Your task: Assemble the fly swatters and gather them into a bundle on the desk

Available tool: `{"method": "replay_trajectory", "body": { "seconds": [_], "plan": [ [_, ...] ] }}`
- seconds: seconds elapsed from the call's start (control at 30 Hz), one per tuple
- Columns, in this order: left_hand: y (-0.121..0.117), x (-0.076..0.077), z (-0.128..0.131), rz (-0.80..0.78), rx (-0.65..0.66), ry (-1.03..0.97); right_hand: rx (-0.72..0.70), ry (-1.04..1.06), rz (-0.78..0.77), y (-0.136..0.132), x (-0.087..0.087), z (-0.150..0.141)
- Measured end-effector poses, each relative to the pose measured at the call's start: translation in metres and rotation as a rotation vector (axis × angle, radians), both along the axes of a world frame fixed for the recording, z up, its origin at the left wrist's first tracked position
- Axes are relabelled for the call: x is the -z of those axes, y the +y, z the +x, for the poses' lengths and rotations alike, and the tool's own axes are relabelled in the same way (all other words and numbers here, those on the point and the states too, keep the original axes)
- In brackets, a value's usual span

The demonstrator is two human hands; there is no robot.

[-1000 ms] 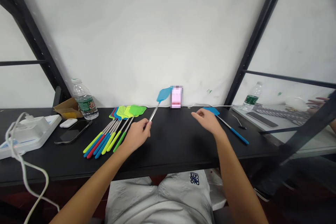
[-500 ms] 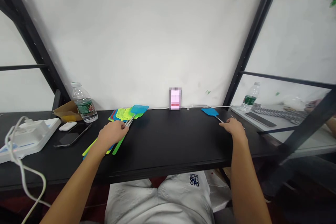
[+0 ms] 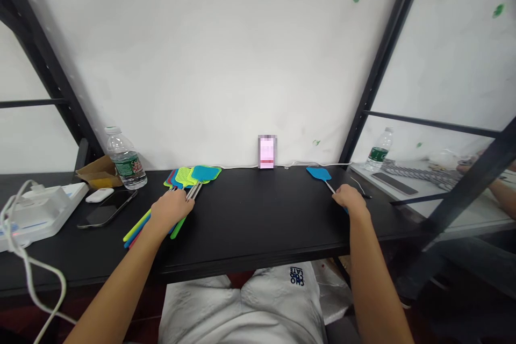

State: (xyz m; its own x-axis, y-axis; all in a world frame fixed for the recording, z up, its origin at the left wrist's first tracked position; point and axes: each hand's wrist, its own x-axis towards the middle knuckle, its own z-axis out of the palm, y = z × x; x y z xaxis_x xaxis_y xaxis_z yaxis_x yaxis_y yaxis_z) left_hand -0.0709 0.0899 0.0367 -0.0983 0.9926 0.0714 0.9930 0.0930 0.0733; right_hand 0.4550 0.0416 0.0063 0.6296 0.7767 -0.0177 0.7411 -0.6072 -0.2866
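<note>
At the left of the black table, several fly swatters lie in an overlapping pile, among them a yellow fly swatter (image 3: 184,175). A blue fly swatter (image 3: 206,173) is on top, its head over a green one. My left hand (image 3: 172,207) is closed around its thin metal shaft; coloured handles stick out below the hand. At the right, my right hand (image 3: 350,198) is closed on the shaft of another blue fly swatter (image 3: 320,173), whose head lies near the wall. Most of that handle is hidden beneath the hand and forearm.
A water bottle (image 3: 127,161), a dark phone (image 3: 108,208), a white case (image 3: 99,195) and a white power strip (image 3: 52,217) stand left on the black table (image 3: 258,220). A lit phone (image 3: 266,151) leans on the wall. Right, a co-worker's arm (image 3: 503,193) shows beyond a black frame.
My left hand has moved slightly left and lowered the blue fly swatter flat onto the pile. My right hand still holds its swatter, nearly in place; the whole view has shifted a little.
</note>
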Motion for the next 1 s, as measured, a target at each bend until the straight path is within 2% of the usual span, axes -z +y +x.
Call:
{"method": "replay_trajectory", "body": {
  "seconds": [0.27, 0.47, 0.63, 1.0],
  "plan": [
    [-0.001, 0.003, -0.001, 0.005, 0.001, 0.002, -0.048, -0.060, -0.064, -0.008, -0.007, -0.023],
    [0.002, 0.003, -0.004, -0.016, 0.014, -0.008, 0.042, -0.020, 0.013, -0.013, -0.004, -0.027],
    [0.002, 0.003, -0.005, -0.009, 0.015, -0.002, 0.052, -0.002, 0.057, -0.014, -0.001, -0.026],
    [-0.003, 0.000, -0.004, 0.017, 0.019, -0.039, 0.060, 0.038, 0.149, -0.016, -0.010, -0.034]
  ]
}}
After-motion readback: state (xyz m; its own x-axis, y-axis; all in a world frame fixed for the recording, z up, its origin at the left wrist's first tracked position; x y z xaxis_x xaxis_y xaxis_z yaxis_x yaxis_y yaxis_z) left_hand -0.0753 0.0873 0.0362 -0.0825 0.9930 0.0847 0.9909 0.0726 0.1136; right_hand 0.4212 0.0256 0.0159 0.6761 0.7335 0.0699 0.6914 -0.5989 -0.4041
